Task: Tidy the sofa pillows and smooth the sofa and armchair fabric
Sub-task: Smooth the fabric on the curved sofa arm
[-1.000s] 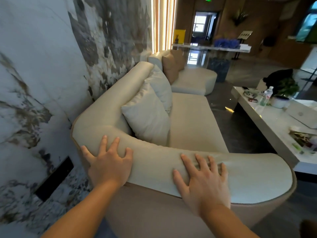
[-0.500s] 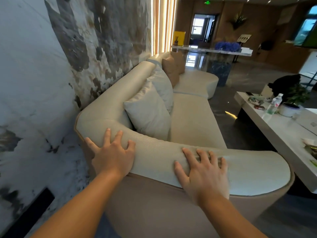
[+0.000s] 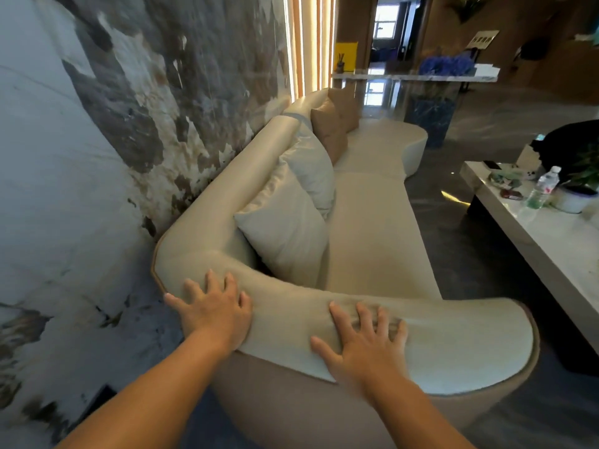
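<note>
A long cream sofa (image 3: 369,228) runs away from me along the marble wall. Its curved near armrest (image 3: 453,338) lies right in front of me. My left hand (image 3: 214,309) rests flat on the armrest's left corner, fingers spread. My right hand (image 3: 363,341) lies flat on the armrest's middle, fingers apart, with a small wrinkle of fabric under the fingertips. Two cream pillows (image 3: 285,234) (image 3: 311,170) lean against the backrest just beyond the armrest. Two tan pillows (image 3: 330,131) stand further along.
The marble wall (image 3: 97,157) is tight against the sofa's left. A white low table (image 3: 538,234) at the right holds a water bottle (image 3: 543,187), a potted plant (image 3: 577,192) and small items. Dark glossy floor (image 3: 453,254) lies between sofa and table.
Both hands stay flat on the armrest and have slid slightly to the left. My view has lifted a little, showing more of the room.
</note>
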Tool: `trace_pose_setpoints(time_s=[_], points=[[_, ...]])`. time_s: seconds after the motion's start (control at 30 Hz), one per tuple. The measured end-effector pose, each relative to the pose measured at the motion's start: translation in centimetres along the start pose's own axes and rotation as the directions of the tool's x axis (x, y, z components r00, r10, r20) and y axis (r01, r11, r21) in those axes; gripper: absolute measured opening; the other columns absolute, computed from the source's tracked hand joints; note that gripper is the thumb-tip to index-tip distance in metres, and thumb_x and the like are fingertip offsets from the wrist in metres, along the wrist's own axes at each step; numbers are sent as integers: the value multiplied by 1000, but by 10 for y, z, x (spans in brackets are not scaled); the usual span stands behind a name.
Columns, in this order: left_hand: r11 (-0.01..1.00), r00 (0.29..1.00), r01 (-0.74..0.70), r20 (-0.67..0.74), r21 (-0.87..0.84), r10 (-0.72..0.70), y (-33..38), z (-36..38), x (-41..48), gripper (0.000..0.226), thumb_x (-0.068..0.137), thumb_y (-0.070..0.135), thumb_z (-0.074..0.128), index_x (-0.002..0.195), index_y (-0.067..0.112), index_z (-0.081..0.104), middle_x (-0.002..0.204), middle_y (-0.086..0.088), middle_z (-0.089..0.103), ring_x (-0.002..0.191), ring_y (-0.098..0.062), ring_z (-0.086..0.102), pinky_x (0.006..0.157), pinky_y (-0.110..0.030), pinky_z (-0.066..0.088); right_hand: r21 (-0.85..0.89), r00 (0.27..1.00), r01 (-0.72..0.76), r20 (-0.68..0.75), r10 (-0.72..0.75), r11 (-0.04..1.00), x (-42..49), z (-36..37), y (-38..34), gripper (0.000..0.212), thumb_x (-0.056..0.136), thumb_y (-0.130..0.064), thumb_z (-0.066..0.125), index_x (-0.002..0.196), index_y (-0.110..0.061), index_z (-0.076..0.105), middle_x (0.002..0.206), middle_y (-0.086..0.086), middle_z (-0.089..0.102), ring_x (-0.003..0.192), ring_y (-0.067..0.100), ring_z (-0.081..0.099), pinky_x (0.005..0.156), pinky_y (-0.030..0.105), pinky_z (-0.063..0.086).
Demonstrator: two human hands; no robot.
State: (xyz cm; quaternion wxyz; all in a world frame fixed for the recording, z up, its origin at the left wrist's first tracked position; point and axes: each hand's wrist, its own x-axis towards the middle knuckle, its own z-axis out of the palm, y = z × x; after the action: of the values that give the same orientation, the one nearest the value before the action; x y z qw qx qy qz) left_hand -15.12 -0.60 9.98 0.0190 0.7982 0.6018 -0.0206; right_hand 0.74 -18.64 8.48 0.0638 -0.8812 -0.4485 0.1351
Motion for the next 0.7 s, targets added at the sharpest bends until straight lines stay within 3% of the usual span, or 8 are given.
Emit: trace_pose_setpoints(time_s=[0.1,0.17,0.23,0.3,0.37,0.5,0.7], points=[[986,992,-125,8,113,124,23,-25,2,52,95,35,26,135,10,47,138,-14,46,128,-38,36,109,-60,20,-5,996,75,56,-75,997,13,-24,26,82,65,-90,11,141,-59,5,156,-1,23,141,30,12,108,57,9],[946,948,-318,24,65,317,46,-32,0,52,93,47,28,121,14,58,125,-11,57,115,-34,48,101,-46,34,-42,994,111,15,-111,993,21,-31,44,80,68,-89,7,141,-56,15,149,-3,32,133,26,25,103,51,22],[848,848,-529,54,35,527,78,-23,-3,60,90,60,23,113,18,61,120,-10,62,110,-33,53,95,-42,38,-93,991,92,-93,-101,991,28,-25,54,83,70,-90,2,141,-51,21,146,0,36,131,25,30,99,50,24],[773,766,-635,132,3,629,105,-10,-2,72,86,68,16,114,17,60,120,-12,62,109,-34,55,93,-44,38,-112,990,12,-135,-27,994,35,-15,56,84,72,-88,0,146,-50,14,156,2,28,143,27,19,109,59,14],[744,726,-667,192,-34,660,117,0,7,80,82,73,12,120,18,57,123,-13,61,110,-34,55,89,-46,36,-120,989,-74,-136,57,990,39,-11,55,83,74,-84,-5,147,-49,12,161,1,23,148,28,12,112,64,5],[716,682,-694,250,-72,687,121,9,24,81,80,74,11,129,22,50,133,-13,53,121,-36,45,95,-53,29,-144,979,-118,-183,91,982,38,-18,49,74,81,-78,2,136,-45,38,140,0,50,130,28,40,109,60,21],[616,579,-768,220,-174,785,118,14,30,80,82,72,15,131,18,49,138,-13,50,127,-38,40,102,-61,23,-107,946,-238,-249,206,965,37,-20,34,61,83,-73,15,123,-43,51,126,3,58,116,29,48,103,49,31]])
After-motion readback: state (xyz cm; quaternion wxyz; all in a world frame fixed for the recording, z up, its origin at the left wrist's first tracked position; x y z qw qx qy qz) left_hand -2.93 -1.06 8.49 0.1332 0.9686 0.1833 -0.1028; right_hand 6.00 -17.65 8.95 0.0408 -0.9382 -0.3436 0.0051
